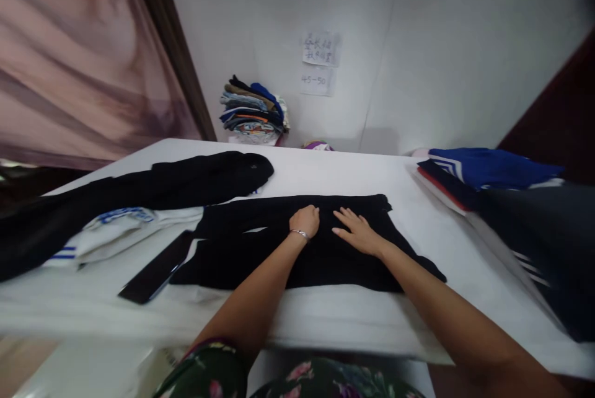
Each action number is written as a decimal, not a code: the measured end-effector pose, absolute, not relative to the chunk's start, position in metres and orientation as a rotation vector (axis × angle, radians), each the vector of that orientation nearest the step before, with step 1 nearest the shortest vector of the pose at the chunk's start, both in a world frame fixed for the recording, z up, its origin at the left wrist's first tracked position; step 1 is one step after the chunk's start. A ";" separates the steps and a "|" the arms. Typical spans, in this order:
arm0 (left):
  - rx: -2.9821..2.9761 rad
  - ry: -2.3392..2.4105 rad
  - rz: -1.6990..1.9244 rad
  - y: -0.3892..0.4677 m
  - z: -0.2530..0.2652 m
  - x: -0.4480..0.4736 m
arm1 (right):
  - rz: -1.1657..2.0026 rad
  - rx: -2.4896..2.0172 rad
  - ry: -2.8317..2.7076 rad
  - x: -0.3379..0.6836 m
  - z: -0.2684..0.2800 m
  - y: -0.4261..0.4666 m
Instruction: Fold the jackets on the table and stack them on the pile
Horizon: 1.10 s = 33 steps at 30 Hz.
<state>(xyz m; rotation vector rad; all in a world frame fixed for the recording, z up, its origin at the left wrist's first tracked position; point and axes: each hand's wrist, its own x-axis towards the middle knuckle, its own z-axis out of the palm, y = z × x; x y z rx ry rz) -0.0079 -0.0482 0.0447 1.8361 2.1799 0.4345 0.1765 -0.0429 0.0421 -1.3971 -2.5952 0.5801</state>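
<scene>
A pair of black pants point(334, 268) lies spread on the white table, its two legs pointing left with a narrow gap between them. My left hand point(304, 221), with a bracelet at the wrist, is curled closed on the cloth near its middle; its fingertips are hidden. Just to the right, my right hand point(357, 232) rests flat on the same pants with fingers spread. A dark phone-like slab point(158, 266) lies by the leg ends at the left.
Black clothing point(204, 181) and a white garment with blue marks point(125, 234) lie at the left of the white table point(344, 172). Folded clothes are stacked point(253, 113) at the back. Blue point(497, 165) and dark garments point(543, 243) are piled at the right. Paper notes point(320, 49) hang on the wall.
</scene>
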 end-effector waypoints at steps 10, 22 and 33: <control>1.817 2.181 0.489 -0.054 0.045 -0.006 | 0.407 -1.358 -2.669 0.146 0.019 -0.046; 1.928 2.385 0.512 -0.086 0.071 -0.094 | 0.399 -1.348 -2.622 0.148 0.012 -0.045; 1.736 2.487 0.217 -0.081 0.042 -0.134 | 0.473 -1.348 -2.622 0.146 0.021 -0.048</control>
